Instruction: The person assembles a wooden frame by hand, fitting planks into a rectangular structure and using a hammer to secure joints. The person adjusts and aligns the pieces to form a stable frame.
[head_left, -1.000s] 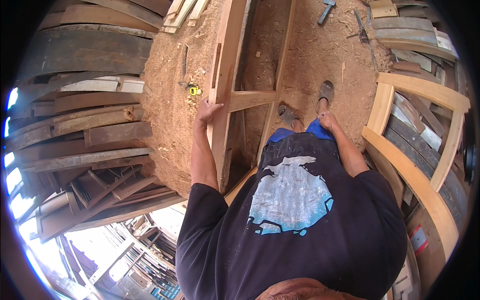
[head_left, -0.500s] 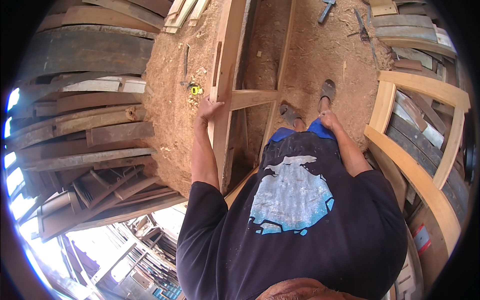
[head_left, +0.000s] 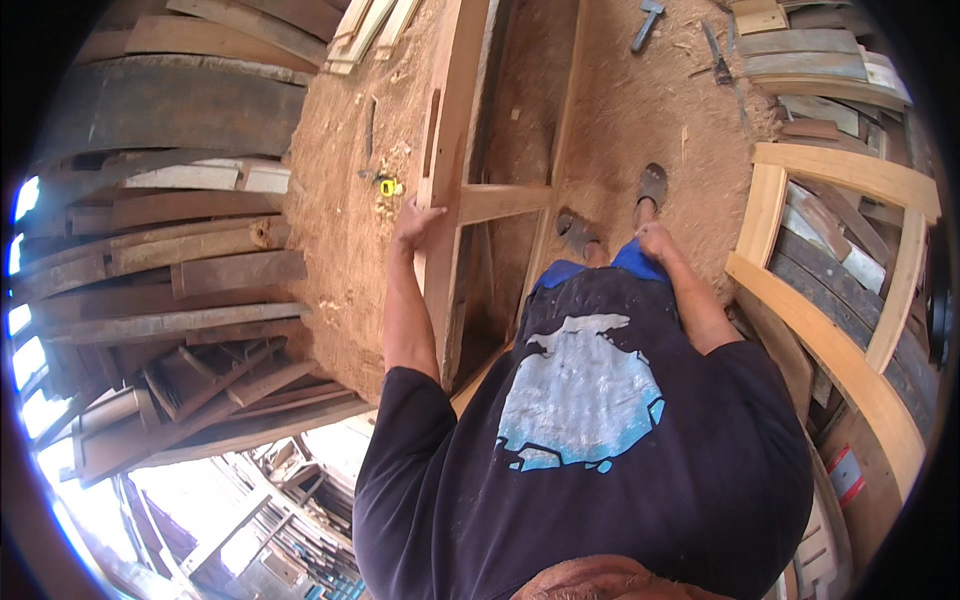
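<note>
My left hand (head_left: 414,224) grips the left edge of a long wooden frame (head_left: 452,130), its thumb lying across the face just below a long slot cut in the wood. A short crosspiece (head_left: 505,203) joins this frame's two long rails. Down by the blue shorts (head_left: 637,262), my right hand (head_left: 655,241) is closed against the thigh. What its fingers hold, if anything, is hidden. On the sawdust left of the frame lies a yellow tape measure (head_left: 390,187), close to my left hand.
A hammer (head_left: 647,25) and a dark tool (head_left: 718,58) lie on the sawdust-covered floor ahead. Stacked boards (head_left: 180,100) line the left side. Another wooden frame (head_left: 820,310) leans at the right against more timber. Pale planks (head_left: 372,30) lie at the far left.
Both hands keep their places, the left on the wooden frame and the right at the shorts. Only the view has shifted slightly.
</note>
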